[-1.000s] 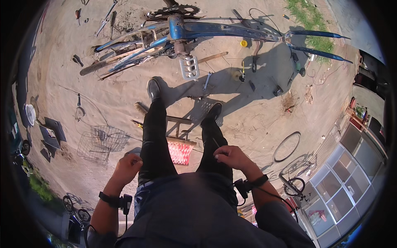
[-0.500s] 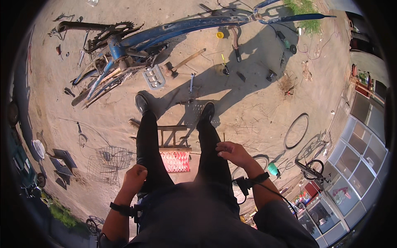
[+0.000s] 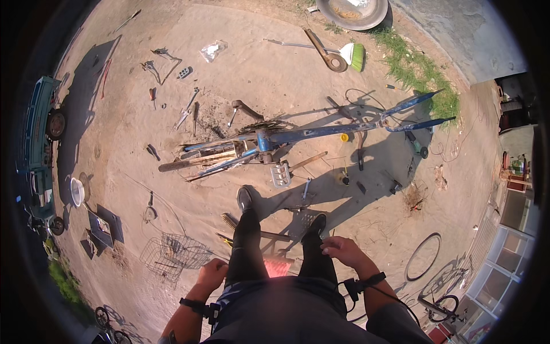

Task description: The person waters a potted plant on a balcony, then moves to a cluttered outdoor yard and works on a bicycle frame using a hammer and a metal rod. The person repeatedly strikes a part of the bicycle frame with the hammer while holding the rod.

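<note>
My left hand (image 3: 212,274) hangs beside my left thigh, its fingers curled closed, with nothing showing in it. Over my right thigh, my right hand (image 3: 342,250) is also closed, thumb against bent fingers; whatever is between them, if anything, is hidden. Neither hand touches the blue bicycle frame (image 3: 318,135), which lies on the ground ahead of my feet. A grey pedal (image 3: 281,175) sits at its near side. Close by are a hammer (image 3: 308,161) with a wooden handle and a wrench (image 3: 306,188). Between my legs, a low wooden stool (image 3: 276,235) partly shows, with red patterned cloth (image 3: 278,266) near it.
A wire basket (image 3: 175,255) lies to my left, with a white basin (image 3: 77,192) and a teal vehicle (image 3: 39,132) beyond. Ahead are a broom (image 3: 354,55) and a large round pan (image 3: 352,14). To the right lie a bicycle tire (image 3: 423,256) and a parked bicycle (image 3: 441,307).
My view has swung up and left, so the frame appears lower and the broom and pan have come into sight. Both hands remain closed near my thighs.
</note>
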`<state>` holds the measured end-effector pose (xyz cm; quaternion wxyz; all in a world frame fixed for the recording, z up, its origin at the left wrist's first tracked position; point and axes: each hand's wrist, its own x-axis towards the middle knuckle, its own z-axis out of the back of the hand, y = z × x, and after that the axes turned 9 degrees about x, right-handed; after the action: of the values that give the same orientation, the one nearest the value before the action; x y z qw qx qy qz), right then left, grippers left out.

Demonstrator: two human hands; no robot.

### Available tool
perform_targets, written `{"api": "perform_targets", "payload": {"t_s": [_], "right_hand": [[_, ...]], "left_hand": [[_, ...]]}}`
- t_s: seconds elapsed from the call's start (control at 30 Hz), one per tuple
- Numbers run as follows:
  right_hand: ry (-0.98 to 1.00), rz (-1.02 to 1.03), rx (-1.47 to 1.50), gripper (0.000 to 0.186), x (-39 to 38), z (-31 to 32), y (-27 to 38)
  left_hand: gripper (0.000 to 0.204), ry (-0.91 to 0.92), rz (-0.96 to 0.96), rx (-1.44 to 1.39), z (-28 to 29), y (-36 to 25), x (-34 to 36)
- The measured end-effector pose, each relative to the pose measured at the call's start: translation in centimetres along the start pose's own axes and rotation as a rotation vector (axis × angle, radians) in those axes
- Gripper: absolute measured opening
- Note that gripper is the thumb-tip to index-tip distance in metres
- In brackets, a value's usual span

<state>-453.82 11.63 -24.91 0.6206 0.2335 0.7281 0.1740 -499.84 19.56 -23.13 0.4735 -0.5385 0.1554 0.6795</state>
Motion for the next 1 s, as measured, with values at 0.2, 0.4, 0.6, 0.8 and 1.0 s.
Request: {"api": "perform_targets", "payload": {"t_s": [0.2,0.4,0.6,0.8,1.0], "right_hand": [[0.067,-0.007,-0.099,0.039,1.7,-2.7,5.2],[0.109,-0.025,-0.088,0.038,3.4,-5.1,7.6],[0.135,-0.081,-0.122,0.034,4.4,-7.5,9.3],[0.115,-0.155,-0.204,0.033,5.0,-8.3,10.4],[0.191,-0.166,-0.249,0.031,5.7,-9.0,11.9]], "left_hand": [[0.026,-0.049,0.057,-0.112,2.7,2.6,-0.9],[0.029,-0.073,0.061,-0.174,3.4,6.3,-0.5],[0.037,-0.260,0.052,-0.216,4.8,7.7,0.3],[0.069,-0.739,-0.065,-0.395,10.4,5.3,1.3],[0.070,-0.869,-0.083,-0.546,11.7,4.9,0.3]]}}
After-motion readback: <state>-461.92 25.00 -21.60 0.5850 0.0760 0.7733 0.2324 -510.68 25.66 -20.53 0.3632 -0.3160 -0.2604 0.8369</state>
